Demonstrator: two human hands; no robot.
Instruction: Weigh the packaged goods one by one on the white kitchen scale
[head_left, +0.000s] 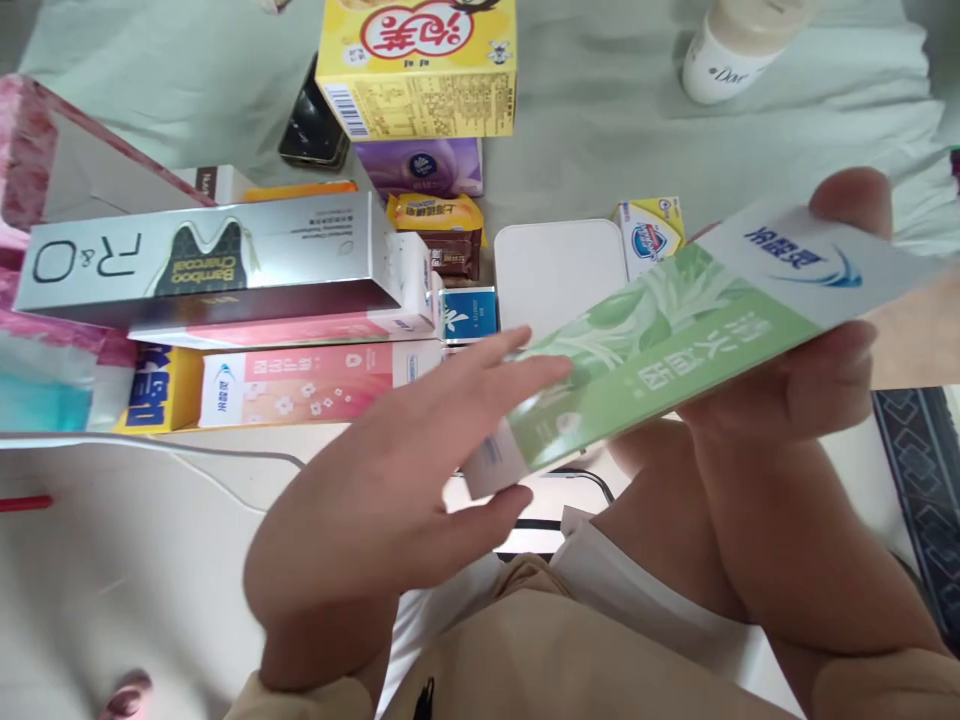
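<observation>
We hold a long green and white toothpaste box up in front of us, tilted so that its far end rises toward the right. Our right hand is clamped on that upper end, thumb on the top face near the blue logo and fingers curled underneath. Our left hand is spread open, fingers loosely apart, its fingertips touching the lower end of the box without closing on it.

Beyond the hands, on the pale cloth-covered surface, lies a row of packages: a silver box marked R&O stacked on a pink box, a small blue box beside them, a flat white case just behind the green box, and a yellow carton farther back. A white bottle lies near the top right.
</observation>
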